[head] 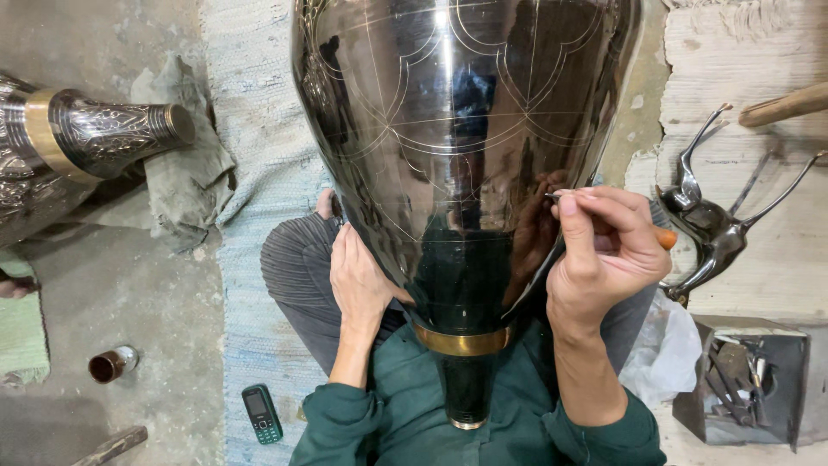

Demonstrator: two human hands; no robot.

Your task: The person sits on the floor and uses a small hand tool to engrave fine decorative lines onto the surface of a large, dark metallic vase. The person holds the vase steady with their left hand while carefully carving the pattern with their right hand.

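A large, dark, polished metal vase (448, 129) lies across my lap, its body scored with thin curved lines and its narrow neck ringed by a brass band (462, 342). My left hand (358, 280) rests flat against the vase's lower left side, steadying it. My right hand (604, 250) is closed on a thin engraving tool with an orange handle (666, 237), its metal tip touching the vase's right side. My green sleeves show at the bottom.
A second engraved vase neck (103, 129) lies at the left on grey cloth. A small mobile phone (261, 414) and a little metal cup (110, 364) sit on the floor. At right are a metal deer figure (711, 224), a wooden handle (785, 105) and a box of tools (746, 375).
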